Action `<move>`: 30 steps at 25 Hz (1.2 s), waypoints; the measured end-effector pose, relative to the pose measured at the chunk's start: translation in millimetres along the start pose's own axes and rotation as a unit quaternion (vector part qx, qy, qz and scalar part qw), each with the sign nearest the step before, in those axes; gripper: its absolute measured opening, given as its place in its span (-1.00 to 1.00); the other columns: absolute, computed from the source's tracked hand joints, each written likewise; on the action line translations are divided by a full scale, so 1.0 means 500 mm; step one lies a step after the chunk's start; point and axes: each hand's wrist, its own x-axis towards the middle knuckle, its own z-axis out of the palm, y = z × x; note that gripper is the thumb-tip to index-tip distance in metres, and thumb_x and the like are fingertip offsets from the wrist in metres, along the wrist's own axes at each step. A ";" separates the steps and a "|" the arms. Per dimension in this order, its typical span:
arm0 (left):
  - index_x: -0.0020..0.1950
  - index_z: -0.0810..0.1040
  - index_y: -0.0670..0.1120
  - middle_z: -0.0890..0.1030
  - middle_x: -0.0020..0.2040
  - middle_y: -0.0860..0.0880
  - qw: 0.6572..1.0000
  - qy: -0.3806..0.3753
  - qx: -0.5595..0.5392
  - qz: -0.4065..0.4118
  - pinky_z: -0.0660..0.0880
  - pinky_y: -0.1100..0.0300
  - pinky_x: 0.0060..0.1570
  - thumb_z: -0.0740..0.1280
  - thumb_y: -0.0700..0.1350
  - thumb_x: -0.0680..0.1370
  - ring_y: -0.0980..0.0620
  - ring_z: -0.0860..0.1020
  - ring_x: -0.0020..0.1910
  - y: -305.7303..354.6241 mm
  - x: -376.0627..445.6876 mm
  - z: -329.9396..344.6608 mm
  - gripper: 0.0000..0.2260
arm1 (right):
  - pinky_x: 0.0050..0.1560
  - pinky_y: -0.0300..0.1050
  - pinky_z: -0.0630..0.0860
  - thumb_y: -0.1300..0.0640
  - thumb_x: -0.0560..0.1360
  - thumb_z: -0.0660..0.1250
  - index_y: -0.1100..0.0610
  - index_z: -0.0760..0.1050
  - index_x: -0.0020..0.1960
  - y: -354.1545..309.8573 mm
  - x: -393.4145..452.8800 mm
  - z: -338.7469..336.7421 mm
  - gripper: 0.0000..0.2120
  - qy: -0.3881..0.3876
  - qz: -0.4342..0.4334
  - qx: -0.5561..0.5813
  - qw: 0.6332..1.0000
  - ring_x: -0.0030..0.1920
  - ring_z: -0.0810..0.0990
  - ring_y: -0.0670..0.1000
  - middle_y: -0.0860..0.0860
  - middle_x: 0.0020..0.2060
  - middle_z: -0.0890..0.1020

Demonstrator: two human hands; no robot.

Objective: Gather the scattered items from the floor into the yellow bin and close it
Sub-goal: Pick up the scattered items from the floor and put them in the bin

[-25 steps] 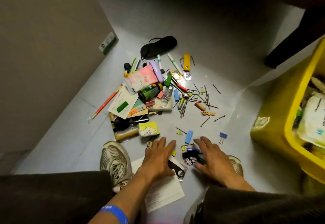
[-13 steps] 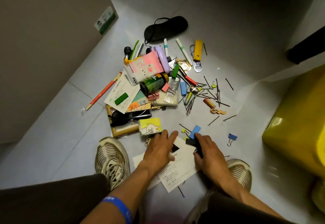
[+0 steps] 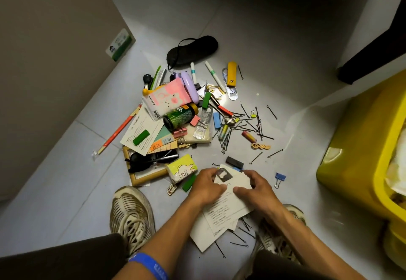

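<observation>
A: Bin (image 3: 356, 158), yellow, sits at the right edge of the frame, lid off, with pale wrapped stuff showing inside. Where are the hands?

B: Low centre. Left hand (image 3: 205, 186) and right hand (image 3: 256, 188) both curl their fingers onto a stack of printed papers (image 3: 222, 211), thumbs on top, pinching it from either side. A small card with a dark portrait lies on top of the stack.

A: What lies around them?

B: A black block (image 3: 234, 162) just above the papers, a blue clip (image 3: 279, 178) to their right, a green block (image 3: 189, 182) and a yellow tissue pack (image 3: 181, 168) to their left. Hairpins (image 3: 239, 233) are strewn under and below the papers.

A: And further up?

B: The main heap in mid-frame: a green bottle (image 3: 179, 117), a pink packet (image 3: 167, 98), sunglasses (image 3: 151, 160) on a wooden frame (image 3: 131, 173), a red pencil (image 3: 118, 131) at its left, more hairpins at its right. A black eye mask (image 3: 193, 50) sits at the top.

A: Anything between hands and bin?

B: Only the blue clip and bare floor (image 3: 303, 191). Two shoes (image 3: 131, 216) flank the papers at the bottom.
</observation>
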 end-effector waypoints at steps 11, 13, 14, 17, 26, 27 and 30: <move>0.32 0.43 0.14 0.67 0.00 0.00 0.979 -0.177 -0.014 0.101 0.61 0.23 -0.18 0.40 -0.43 0.45 0.15 0.69 -0.09 0.277 -0.091 -0.103 -0.40 | -0.07 0.08 0.66 0.36 0.47 0.41 0.13 0.45 0.26 -0.174 -0.119 -0.171 -0.60 -0.061 -0.041 0.202 0.977 0.01 0.70 0.21 0.17 0.01 0.72; 0.30 0.49 0.07 0.70 0.02 -0.11 0.966 -0.233 0.006 0.110 0.62 0.04 -0.05 0.38 -0.47 0.43 -0.04 0.69 0.00 0.357 -0.134 -0.104 -0.43 | -0.07 0.09 0.66 0.37 0.47 0.40 0.15 0.47 0.25 -0.196 -0.183 -0.227 -0.62 -0.022 -0.074 0.230 0.970 0.02 0.70 0.20 0.17 0.01 0.71; 0.28 0.52 0.03 0.70 0.03 -0.12 0.961 -0.249 0.023 0.116 0.62 -0.03 0.00 0.38 -0.45 0.43 -0.12 0.68 0.01 0.391 -0.158 -0.100 -0.47 | -0.05 0.12 0.66 0.37 0.47 0.39 0.16 0.47 0.25 -0.202 -0.216 -0.255 -0.62 0.004 -0.089 0.248 0.965 0.03 0.70 0.21 0.17 0.02 0.71; 0.25 0.55 0.02 0.69 0.06 -0.19 0.950 -0.277 -0.016 0.143 0.65 -0.07 -0.06 0.40 -0.40 0.46 -0.22 0.67 0.02 0.486 -0.233 -0.040 -0.54 | -0.14 0.10 0.68 0.40 0.47 0.38 0.12 0.45 0.20 -0.201 -0.321 -0.347 -0.63 0.069 -0.117 0.364 0.922 0.00 0.71 0.21 0.18 0.01 0.71; 0.52 0.28 -0.04 0.52 0.35 -0.09 0.913 -0.200 -0.289 0.206 0.55 0.12 -0.03 0.32 -0.22 0.58 0.01 0.57 0.12 0.604 -0.330 0.279 -0.49 | 0.00 0.08 0.56 0.32 0.61 0.15 0.21 0.40 0.29 -0.122 -0.475 -0.524 -0.73 0.238 -0.154 0.598 0.750 -0.01 0.62 0.12 0.18 0.04 0.61; 0.55 0.22 -0.04 0.44 0.43 -0.10 0.922 -0.183 -0.272 0.207 0.48 0.12 0.06 0.30 -0.18 0.60 0.01 0.50 0.19 0.591 -0.321 0.289 -0.47 | 0.13 0.08 0.53 0.30 0.61 0.14 0.19 0.41 0.24 -0.119 -0.474 -0.521 -0.77 0.231 -0.143 0.581 0.767 -0.07 0.58 0.07 0.15 -0.04 0.58; 0.54 0.26 -0.03 0.41 0.45 -0.07 0.963 -0.103 -0.166 0.188 0.41 0.06 0.28 0.27 -0.09 0.62 -0.01 0.43 0.33 0.513 -0.275 0.250 -0.51 | 0.46 0.09 0.29 0.29 0.61 0.17 0.20 0.44 0.28 -0.111 -0.450 -0.482 -0.74 0.227 -0.117 0.511 0.821 0.18 0.52 0.10 0.19 0.12 0.54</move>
